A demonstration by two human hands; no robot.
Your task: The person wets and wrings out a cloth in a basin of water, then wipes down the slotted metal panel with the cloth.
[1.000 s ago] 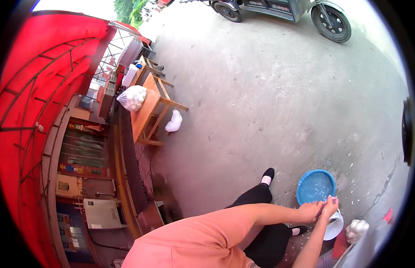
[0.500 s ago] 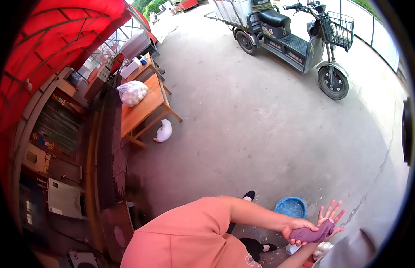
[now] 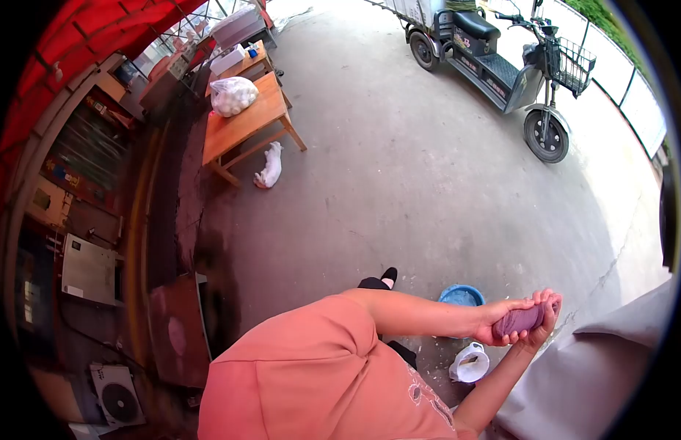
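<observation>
Standing on a grey concrete yard (image 3: 428, 183), the person holds both hands together out in front, above the ground and just beside a grey cloth-covered surface (image 3: 597, 367) at the lower right. The left hand (image 3: 494, 328) has its fingers curled closed around a rolled purple cloth (image 3: 522, 320); the right hand (image 3: 542, 326) cups the far side of the roll, fingers wrapped over its end. The cloth sits between the two palms, roughly level, tilted up slightly toward the right.

Below the hands, a blue basin (image 3: 461, 296) rests on the concrete, and a white bucket (image 3: 469, 364) stands nearer the person; its contents are too small to identify, possibly some residue. One black shoe (image 3: 389, 276) shows near the basin. White flecks lie scattered on the concrete around both vessels, and a crack runs through the slab at right.

Across the yard, a wooden table (image 3: 256, 121) carries a clear bag of pale round items (image 3: 233, 96). A white bundle (image 3: 269, 167) lies on the ground touching the table's leg area. A grey electric tricycle (image 3: 502, 66) with a front basket is parked at upper right, well apart from the person. A red canopy (image 3: 84, 29) and a shopfront (image 3: 69, 191) line the left side, with an air-conditioning unit (image 3: 117, 396) low on that side.
</observation>
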